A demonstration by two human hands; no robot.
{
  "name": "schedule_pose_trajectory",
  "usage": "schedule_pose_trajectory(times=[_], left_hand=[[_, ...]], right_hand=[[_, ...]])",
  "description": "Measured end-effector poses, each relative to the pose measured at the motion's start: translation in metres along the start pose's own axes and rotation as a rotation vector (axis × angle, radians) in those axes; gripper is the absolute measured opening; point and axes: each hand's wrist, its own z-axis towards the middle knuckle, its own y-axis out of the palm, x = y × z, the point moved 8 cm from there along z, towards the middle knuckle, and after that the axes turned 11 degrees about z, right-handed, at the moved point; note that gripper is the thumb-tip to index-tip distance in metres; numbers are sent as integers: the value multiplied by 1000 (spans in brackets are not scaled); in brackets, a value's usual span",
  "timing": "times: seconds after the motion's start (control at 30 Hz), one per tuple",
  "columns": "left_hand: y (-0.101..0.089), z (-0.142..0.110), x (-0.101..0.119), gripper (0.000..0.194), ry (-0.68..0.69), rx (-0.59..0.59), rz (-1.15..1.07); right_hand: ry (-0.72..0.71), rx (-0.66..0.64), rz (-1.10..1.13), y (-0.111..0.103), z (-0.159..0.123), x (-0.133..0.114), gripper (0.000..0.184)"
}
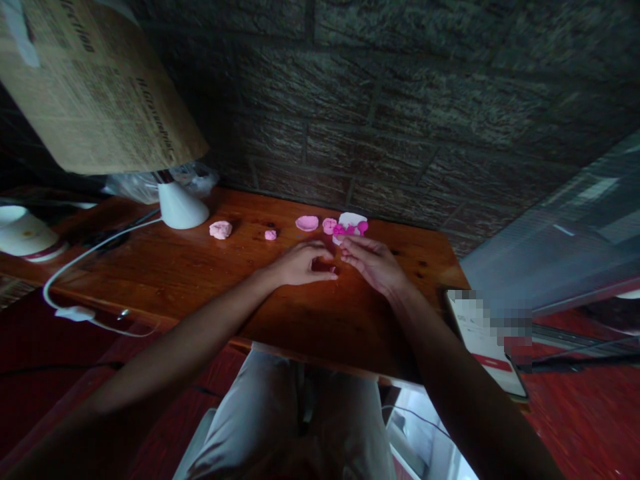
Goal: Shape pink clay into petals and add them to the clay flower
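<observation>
Oval [307,223], pink, frame centre, looks shaped; pale lump [221,230], left of centre, looks unworked. Your left hand [303,265] curves wide; right hand [373,265] bunches narrow, cannot tell if holding anything.

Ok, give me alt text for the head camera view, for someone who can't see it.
A person's left hand, thumb and fingers curved apart, and right hand, fingers bent, are close together over a wooden table; whether the right holds anything is unclear. Pink pieces lie beyond, before a brick wall. A lamp stands at left, a phone-like device lies at right.
</observation>
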Motion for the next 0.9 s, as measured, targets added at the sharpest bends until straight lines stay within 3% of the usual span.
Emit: schedule_pose_trajectory(times=[0.17, 0.37, 0.57, 0.9], left_hand=[[1, 1, 6, 18, 72, -25, -82], [2, 0, 11, 12, 125, -51, -169], [4, -1, 5, 13, 62, -50, -290], [-1, 1, -28, 26, -147, 156, -547]], right_hand=[[18, -56, -21, 3, 0, 4, 32], [41, -87, -47, 6, -2, 4, 34], [3, -42, -71, 5, -1, 2, 34], [-146, 57, -136, -4, 0, -10, 28]])
